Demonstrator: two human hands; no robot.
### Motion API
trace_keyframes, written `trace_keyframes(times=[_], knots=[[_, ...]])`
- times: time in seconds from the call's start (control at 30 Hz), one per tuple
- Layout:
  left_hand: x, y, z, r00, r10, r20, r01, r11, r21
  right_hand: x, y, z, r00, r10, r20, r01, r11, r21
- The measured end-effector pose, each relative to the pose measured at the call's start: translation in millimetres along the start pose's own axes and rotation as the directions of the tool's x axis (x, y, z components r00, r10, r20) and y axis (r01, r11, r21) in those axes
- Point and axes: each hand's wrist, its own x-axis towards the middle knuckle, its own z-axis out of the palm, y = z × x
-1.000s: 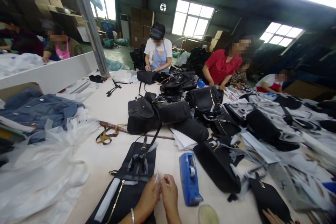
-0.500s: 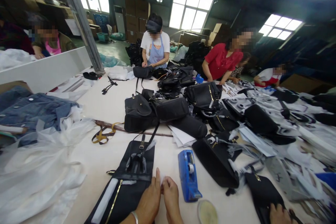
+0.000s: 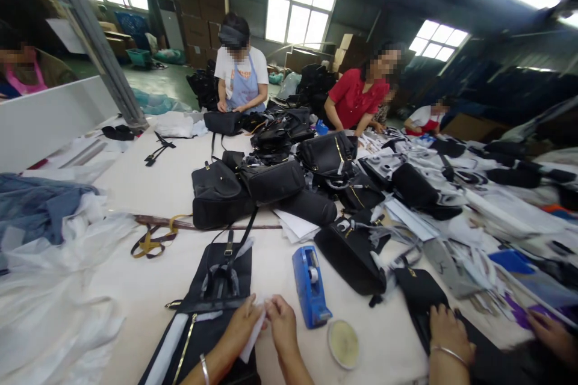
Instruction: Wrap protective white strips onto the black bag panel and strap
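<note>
My left hand (image 3: 242,323) is closed on a strip of white tissue paper (image 3: 253,340), which hangs from it at a slant. Fingertips of my right hand (image 3: 281,320) are pinched at the upper edge of the same strip. Beneath and left of my hands lies a black bag (image 3: 212,337), with its flap laid back, a gold zipper and pale wrapping along the zipper side. A blue tape dispenser (image 3: 310,289) stands just right of my right hand. Near it rests a small round dish (image 3: 343,343) with yellowish contents.
A co-worker's hand (image 3: 447,328) rests on another black bag (image 3: 419,295) at right. Black bags (image 3: 273,183) are piled mid-table. White sheeting (image 3: 49,307) and denim (image 3: 40,201) lie left, near yellow-brown straps (image 3: 151,240). Other people work across the table.
The view has swung right, so things sit further left. The white tissue strip, barely visible before, now shows between my hands. A co-worker's second hand has come into view at right.
</note>
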Motion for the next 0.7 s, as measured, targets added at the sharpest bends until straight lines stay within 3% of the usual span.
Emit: trace_keyframes(times=[0.1, 0.17, 0.27, 0.37, 0.43, 0.57, 0.7], knots=[[-1, 6, 2.3, 0.998, -0.061, -0.004, 0.060, 0.995, -0.084, 1, -1, 4, 1.000, -0.007, -0.028, 0.007, 1.000, -0.005], [-3, 8, 4.4, 0.998, -0.060, -0.005, 0.059, 0.994, -0.087, 2, -2, -10, 0.998, -0.057, -0.017, 0.057, 0.998, -0.031], [-7, 10, 4.5, 0.998, -0.067, -0.014, 0.065, 0.992, -0.106, 4, 3, -61, 0.978, -0.150, -0.143, 0.120, 0.972, -0.200], [-8, 10, 3.5, 0.997, -0.073, -0.014, 0.071, 0.989, -0.128, 7, 21, -120, 0.914, -0.130, -0.385, -0.018, 0.933, -0.359], [-8, 10, 4.0, 0.997, -0.074, -0.007, 0.072, 0.987, -0.143, 10, 36, -143, 0.923, -0.043, -0.384, -0.099, 0.934, -0.343], [-11, 11, 5.3, 0.998, -0.068, 0.003, 0.068, 0.984, -0.163, 14, 56, -148, 0.965, 0.035, -0.260, -0.105, 0.960, -0.258], [-13, 12, 2.6, 0.998, -0.062, -0.003, 0.061, 0.982, -0.177, 4, 54, -145, 0.965, 0.002, -0.263, -0.060, 0.975, -0.212]])
